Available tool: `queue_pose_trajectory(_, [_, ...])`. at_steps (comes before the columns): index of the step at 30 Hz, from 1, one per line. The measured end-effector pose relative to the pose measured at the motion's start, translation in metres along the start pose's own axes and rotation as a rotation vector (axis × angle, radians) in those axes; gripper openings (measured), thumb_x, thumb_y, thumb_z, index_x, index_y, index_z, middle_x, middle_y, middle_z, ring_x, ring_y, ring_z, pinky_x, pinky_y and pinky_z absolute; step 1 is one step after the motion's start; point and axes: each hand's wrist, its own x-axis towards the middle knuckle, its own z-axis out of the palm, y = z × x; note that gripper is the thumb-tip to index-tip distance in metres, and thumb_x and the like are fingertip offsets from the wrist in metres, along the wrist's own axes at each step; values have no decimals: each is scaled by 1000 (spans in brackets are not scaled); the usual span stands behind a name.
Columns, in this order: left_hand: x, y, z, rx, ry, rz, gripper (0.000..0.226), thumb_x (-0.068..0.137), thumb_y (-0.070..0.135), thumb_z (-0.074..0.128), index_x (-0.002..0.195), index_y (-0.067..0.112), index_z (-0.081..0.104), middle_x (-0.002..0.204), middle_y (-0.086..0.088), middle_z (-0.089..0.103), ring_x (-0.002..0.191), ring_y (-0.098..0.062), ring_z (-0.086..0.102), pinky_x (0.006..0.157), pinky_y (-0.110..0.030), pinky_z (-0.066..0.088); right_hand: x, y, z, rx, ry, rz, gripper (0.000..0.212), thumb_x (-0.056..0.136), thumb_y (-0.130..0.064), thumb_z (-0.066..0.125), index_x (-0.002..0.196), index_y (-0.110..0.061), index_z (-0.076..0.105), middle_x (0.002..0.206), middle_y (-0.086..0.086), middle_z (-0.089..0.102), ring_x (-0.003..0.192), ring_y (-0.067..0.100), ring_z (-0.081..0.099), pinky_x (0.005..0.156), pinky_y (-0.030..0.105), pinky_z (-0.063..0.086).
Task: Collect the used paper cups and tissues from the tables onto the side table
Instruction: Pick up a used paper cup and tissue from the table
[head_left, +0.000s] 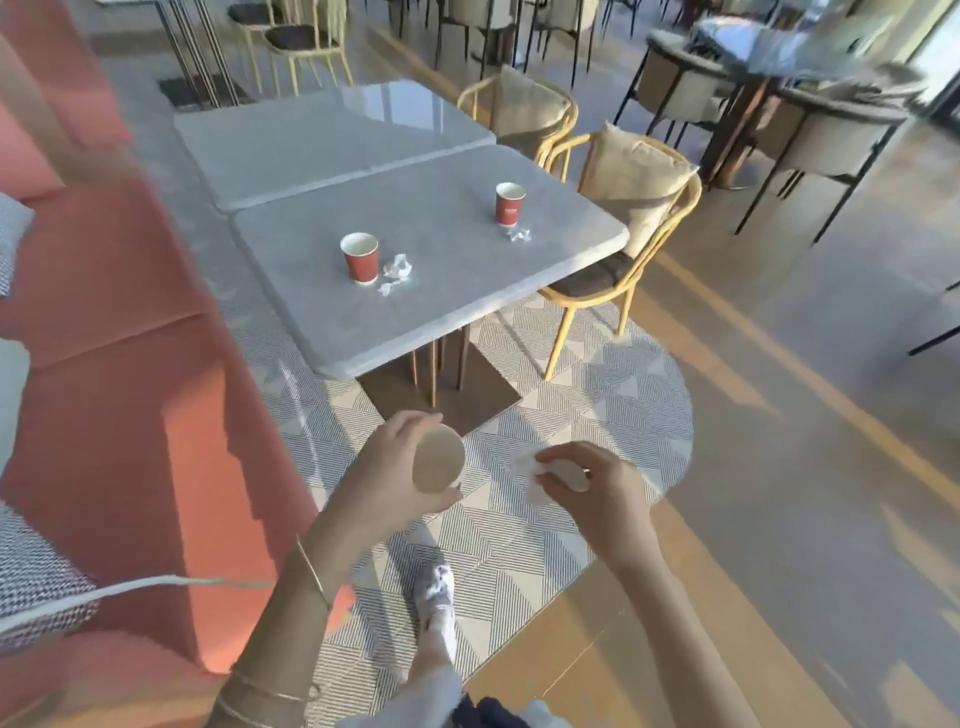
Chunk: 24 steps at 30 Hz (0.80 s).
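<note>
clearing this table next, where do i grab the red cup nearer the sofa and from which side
Probably round the side wall of the red cup, just below the rim, coming from the sofa side. It stands upright and tapers downward, so a grip seats well there, and the crumpled tissues lie close on its other side.

Ahead of you the near table (415, 322) stands edge to edge with the far table (311, 140) behind it. On the near table, the left cup (359, 258) has tissues (397, 273) just to its right; the right cup (510, 203) has a tissue (518, 235) just before it. A sofa (130, 322) runs along the left and two chairs (618, 228) sit at the right. Nearer you, your left hand (384, 467) holds the held cup (439, 465), and your right hand (597, 488) the held tissue (524, 462).
</note>
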Motion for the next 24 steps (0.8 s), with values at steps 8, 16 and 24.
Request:
queue_pose_trajectory(8, [129,-43,-46,-9,108,-38,79,55,41,83,124,22,50,122,7,48,112,-14,48,93,-31,40,146,-18,33,7,-42,-63,20,69,-7,76,86,-17,72,86,-7,70,74,8,63,68,20,47])
queue_pose_trajectory(16, [201,-88,-80,-11,193,-128,81,55,36,85,126,23,48,119,13,44,112,-12,47,91,-19,31,255,-22,79,31,-106,-96,22,68,-6,78,86,-18,72,84,-11,67,73,9,62,66,17,47])
queue_pose_trajectory(24, [272,-124,-93,20,265,-226,81,56,38,84,127,19,49,125,3,49,114,-18,48,96,-28,36,355,-9,126,67,-265,-78,21,69,-8,75,82,-24,72,84,-11,69,73,4,61,67,11,43])
